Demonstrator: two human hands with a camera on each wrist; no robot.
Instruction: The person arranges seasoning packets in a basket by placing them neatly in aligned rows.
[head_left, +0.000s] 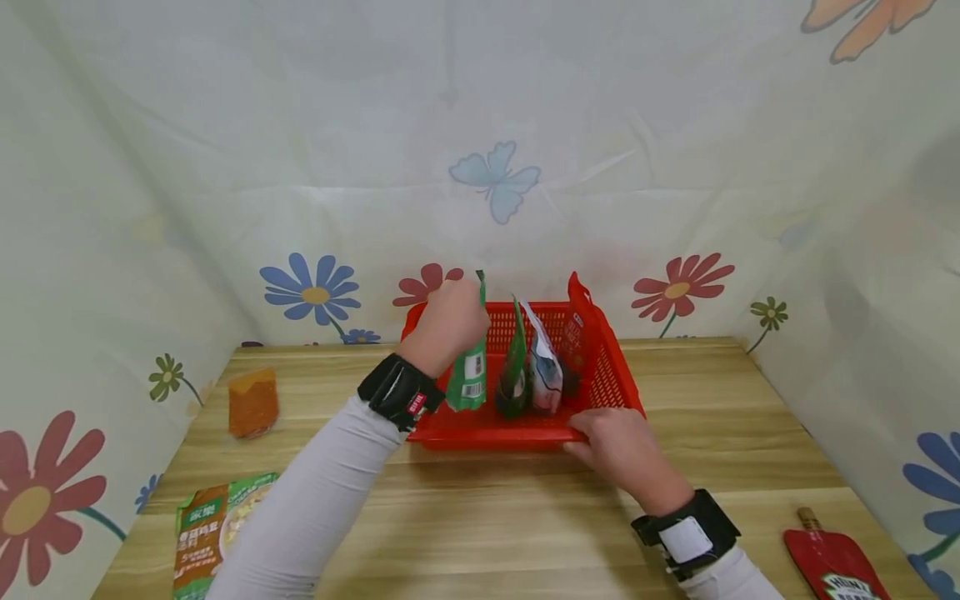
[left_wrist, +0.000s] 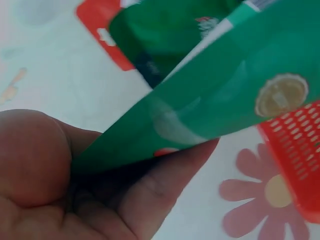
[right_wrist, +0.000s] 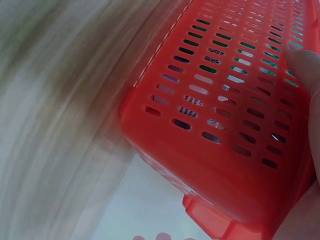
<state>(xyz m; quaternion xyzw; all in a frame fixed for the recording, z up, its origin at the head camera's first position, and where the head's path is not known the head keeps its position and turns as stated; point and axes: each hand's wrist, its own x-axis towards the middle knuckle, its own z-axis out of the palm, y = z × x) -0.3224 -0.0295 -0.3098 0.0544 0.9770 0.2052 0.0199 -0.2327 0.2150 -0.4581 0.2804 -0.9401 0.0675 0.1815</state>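
Right hand (head_left: pixel 622 446): I am gripping the near right corner of a red, slotted plastic basket (head_left: pixel 487 437), thumb outside, fingers over the rim. The right wrist view is showing my thumb against the outer wall; the head view is showing the interior instead.

Left hand (head_left: pixel 453 321): I am clamping the upper part of a flat green plastic pouch (head_left: pixel 470 383) between thumb and fingers. It is hanging upright over the basket's left part; I cannot tell whether it is touching the floor there. The left wrist view is revealing a round tan emblem on it; the head view, white label patches.

Counts, near to far. Two pouches are lying nearest: one red, capped HEINZ pouch (head_left: pixel 836 567) at right, one brown-and-green printed pouch (head_left: pixel 195 542) at left, partly behind my sleeve (head_left: pixel 315 492). Three are standing in the basket, left to right: a dark-based green pouch (head_left: pixel 513 375), a white-and-pink pouch (head_left: pixel 547 375), a red packet (head_left: pixel 577 342). One orange-brown packet (head_left: pixel 252 407) is lying farther left.

A pale wood-grain tabletop (head_left: pixel 480 517) is supporting everything; wrinkled, flower-printed pale sheeting (head_left: pixel 375 108) is enclosing the back and both sides.
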